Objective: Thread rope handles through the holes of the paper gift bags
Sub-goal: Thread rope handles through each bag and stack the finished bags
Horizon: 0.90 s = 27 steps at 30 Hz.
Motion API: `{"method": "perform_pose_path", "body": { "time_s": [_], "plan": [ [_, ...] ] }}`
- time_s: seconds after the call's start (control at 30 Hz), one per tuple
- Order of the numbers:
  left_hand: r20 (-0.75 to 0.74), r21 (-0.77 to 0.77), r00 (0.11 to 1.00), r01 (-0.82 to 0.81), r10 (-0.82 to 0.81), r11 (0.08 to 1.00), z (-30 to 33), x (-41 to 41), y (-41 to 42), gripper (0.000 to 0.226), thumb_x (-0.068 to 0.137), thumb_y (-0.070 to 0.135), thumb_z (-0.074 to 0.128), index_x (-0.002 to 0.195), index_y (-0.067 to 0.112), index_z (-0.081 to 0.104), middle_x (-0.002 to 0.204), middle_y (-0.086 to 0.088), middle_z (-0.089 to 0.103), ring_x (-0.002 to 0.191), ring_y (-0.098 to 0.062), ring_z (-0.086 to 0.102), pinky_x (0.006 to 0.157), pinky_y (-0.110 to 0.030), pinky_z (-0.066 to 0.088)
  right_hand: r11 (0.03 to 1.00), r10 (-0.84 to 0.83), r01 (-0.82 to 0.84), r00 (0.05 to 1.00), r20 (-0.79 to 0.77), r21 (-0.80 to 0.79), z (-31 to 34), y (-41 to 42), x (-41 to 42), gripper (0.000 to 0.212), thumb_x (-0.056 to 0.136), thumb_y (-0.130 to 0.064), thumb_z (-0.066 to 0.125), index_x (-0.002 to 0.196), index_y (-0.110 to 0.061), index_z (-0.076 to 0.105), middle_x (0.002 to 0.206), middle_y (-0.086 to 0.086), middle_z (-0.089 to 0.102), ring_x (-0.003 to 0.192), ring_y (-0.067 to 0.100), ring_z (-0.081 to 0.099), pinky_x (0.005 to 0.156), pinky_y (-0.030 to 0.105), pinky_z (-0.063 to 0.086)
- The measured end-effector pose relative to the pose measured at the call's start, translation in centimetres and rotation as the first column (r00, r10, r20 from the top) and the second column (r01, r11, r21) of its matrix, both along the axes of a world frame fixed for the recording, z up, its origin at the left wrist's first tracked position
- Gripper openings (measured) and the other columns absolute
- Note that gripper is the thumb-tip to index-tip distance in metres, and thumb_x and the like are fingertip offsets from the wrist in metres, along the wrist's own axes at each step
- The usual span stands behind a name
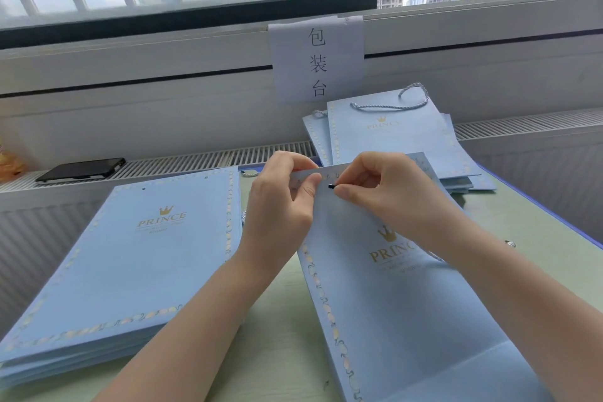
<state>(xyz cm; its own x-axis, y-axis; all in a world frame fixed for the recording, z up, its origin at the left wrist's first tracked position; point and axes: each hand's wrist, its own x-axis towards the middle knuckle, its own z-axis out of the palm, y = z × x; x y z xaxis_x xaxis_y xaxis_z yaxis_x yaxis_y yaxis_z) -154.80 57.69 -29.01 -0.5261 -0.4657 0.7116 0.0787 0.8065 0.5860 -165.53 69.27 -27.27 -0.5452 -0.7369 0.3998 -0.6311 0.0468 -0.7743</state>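
Finished pale-blue paper gift bags with rope handles (396,130) lie behind; unthreaded stack (130,258) waits. Left hand (280,202) pinches the current bag (391,303)'s rim, right hand (378,186) pinches the black rope tip (331,186).

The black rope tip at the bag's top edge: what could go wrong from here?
1. The right hand pinches only the short black rope tip, so it may slip before it passes the hole.
2. The left hand pinches the top edge of the lifted gift bag; a hard push may crease or tear the paper there.
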Motion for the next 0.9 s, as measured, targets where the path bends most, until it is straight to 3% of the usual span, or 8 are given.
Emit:
{"method": "perform_pose_path", "body": {
  "time_s": [0.13, 0.3, 0.43, 0.6, 0.67, 0.73, 0.8, 0.9],
  "plan": [
    [0.001, -0.023, 0.999, 0.049, -0.049, 0.999, 0.4, 0.3, 0.2, 0.012, 0.085, 0.016, 0.055, 0.091, 0.008, 0.060, 0.088, 0.002, 0.062, 0.080, -0.002, 0.053, 0.067, -0.008, 0.038, 0.997, -0.064, 0.060, 0.994, -0.085, -0.044, -0.4, -0.4, 0.3, 0.015, 0.079, -0.020, 0.072, 0.078, -0.023, 0.058, 0.068, -0.004, 0.056, 0.058, 0.001, 0.046, 0.054, 0.012, 0.037],
    [0.001, -0.040, 0.992, 0.124, -0.124, 0.991, 0.9, 0.5, 0.2, 0.010, 0.085, 0.013, 0.056, 0.089, 0.005, 0.060, 0.087, 0.001, 0.061, 0.084, -0.004, 0.054, 0.074, -0.011, 0.039, 0.998, -0.037, 0.033, 0.996, -0.076, -0.054, -0.2, -0.3, 0.5, 0.036, 0.081, -0.023, 0.071, 0.108, -0.029, 0.047, 0.065, -0.005, 0.045, 0.056, 0.004, 0.042, 0.049, 0.014, 0.035],
    [0.039, 0.008, 0.988, 0.150, -0.150, 0.989, 1.1, 0.7, 0.2, 0.008, 0.086, 0.020, 0.054, 0.087, 0.015, 0.060, 0.086, 0.007, 0.061, 0.084, -0.002, 0.054, 0.073, -0.011, 0.039, 0.996, -0.077, 0.083, 0.979, -0.187, 0.024, 0.2, 0.0, 0.1, 0.022, 0.079, -0.030, 0.072, 0.092, -0.029, 0.054, 0.059, -0.011, 0.049, 0.057, 0.006, 0.045, 0.056, 0.031, 0.043],
    [0.219, -0.009, 0.973, 0.081, -0.077, 0.997, 1.1, 0.6, -0.3, 0.021, 0.091, 0.045, 0.041, 0.080, 0.035, 0.055, 0.074, 0.011, 0.055, 0.077, -0.007, 0.050, 0.067, -0.025, 0.037, 0.978, -0.169, 0.204, 0.901, -0.399, 0.046, 0.4, 0.1, 1.0, 0.022, 0.084, -0.040, 0.067, 0.096, -0.029, 0.051, 0.067, -0.019, 0.043, 0.075, 0.012, 0.047, 0.065, 0.030, 0.038],
    [0.251, 0.077, 0.956, 0.138, -0.154, 0.987, 1.3, 0.6, -0.2, 0.026, 0.090, 0.047, 0.042, 0.084, 0.031, 0.062, 0.075, 0.008, 0.060, 0.082, -0.014, 0.054, 0.070, -0.031, 0.044, 0.971, -0.178, 0.230, 0.872, -0.456, 0.061, 0.3, 0.2, 1.3, 0.024, 0.086, -0.042, 0.064, 0.100, -0.027, 0.052, 0.069, -0.021, 0.041, 0.078, 0.010, 0.044, 0.068, 0.030, 0.034],
    [0.215, 0.229, 0.940, 0.215, -0.265, 0.949, 1.6, 0.6, -0.2, 0.023, 0.088, 0.042, 0.048, 0.086, 0.027, 0.066, 0.079, 0.006, 0.066, 0.082, -0.014, 0.061, 0.073, -0.030, 0.048, 0.973, -0.173, 0.223, 0.869, -0.464, 0.056, 0.2, 0.1, 1.2, 0.025, 0.086, -0.041, 0.063, 0.102, -0.026, 0.052, 0.069, -0.021, 0.040, 0.077, 0.008, 0.042, 0.068, 0.030, 0.034],
    [0.209, 0.307, 0.929, 0.235, -0.306, 0.922, 2.1, 0.9, -0.4, 0.014, 0.086, 0.033, 0.056, 0.086, 0.026, 0.068, 0.084, 0.005, 0.070, 0.082, -0.011, 0.065, 0.074, -0.023, 0.049, 0.976, -0.165, 0.211, 0.869, -0.467, 0.047, 0.1, 0.1, 1.1, 0.025, 0.086, -0.040, 0.064, 0.102, -0.025, 0.053, 0.068, -0.021, 0.039, 0.076, 0.008, 0.041, 0.067, 0.030, 0.035],
    [0.213, 0.395, 0.920, 0.227, -0.329, 0.890, 2.2, 0.9, -0.5, 0.009, 0.088, 0.012, 0.065, 0.087, 0.019, 0.070, 0.091, -0.005, 0.072, 0.084, -0.018, 0.067, 0.077, -0.028, 0.053, 0.987, -0.126, 0.157, 0.877, -0.465, 0.029, -0.4, -0.2, 0.9, 0.025, 0.085, -0.035, 0.066, 0.103, -0.021, 0.055, 0.066, -0.021, 0.037, 0.067, 0.005, 0.039, 0.066, 0.030, 0.034]
  ]
}}
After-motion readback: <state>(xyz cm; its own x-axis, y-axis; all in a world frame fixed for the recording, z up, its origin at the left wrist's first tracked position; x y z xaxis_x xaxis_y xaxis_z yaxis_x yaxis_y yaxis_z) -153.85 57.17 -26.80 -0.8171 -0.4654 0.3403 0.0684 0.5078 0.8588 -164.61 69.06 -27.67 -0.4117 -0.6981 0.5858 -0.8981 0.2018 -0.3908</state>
